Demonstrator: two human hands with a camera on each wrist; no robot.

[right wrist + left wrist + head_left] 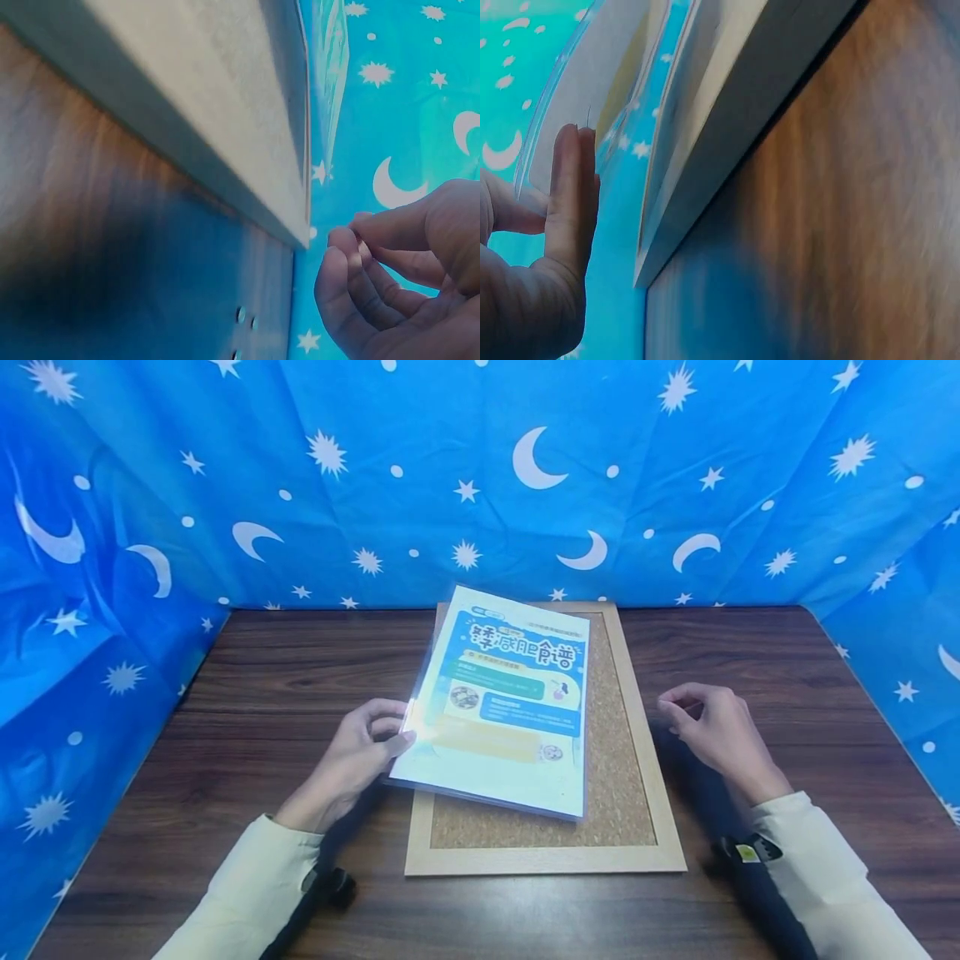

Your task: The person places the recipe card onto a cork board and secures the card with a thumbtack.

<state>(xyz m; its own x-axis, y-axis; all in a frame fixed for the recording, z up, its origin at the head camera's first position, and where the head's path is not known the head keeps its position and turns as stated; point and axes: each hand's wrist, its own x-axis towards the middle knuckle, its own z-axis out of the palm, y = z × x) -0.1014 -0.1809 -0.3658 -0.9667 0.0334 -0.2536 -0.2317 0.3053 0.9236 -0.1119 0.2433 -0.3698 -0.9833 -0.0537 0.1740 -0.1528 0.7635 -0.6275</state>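
Note:
My left hand (348,760) pinches the left edge of a printed sheet in a clear plastic sleeve (562,789). The sheet has blue, green and yellow blocks with Chinese lettering, and it is tilted over a wood-framed cork board (618,777). In the left wrist view, thumb and fingers (574,202) sit on either side of the sleeve (570,90), which stands off the board's frame (686,161). Right of the board, my right hand (720,735) hovers with thumb and fingertips together. No object shows between those fingertips (341,244) in the right wrist view.
The cork board lies flat on a dark wood table (270,677). A blue cloth (435,460) with white moons and stars hangs behind and at both sides. A few small round shiny things (241,314) show on the table in the right wrist view.

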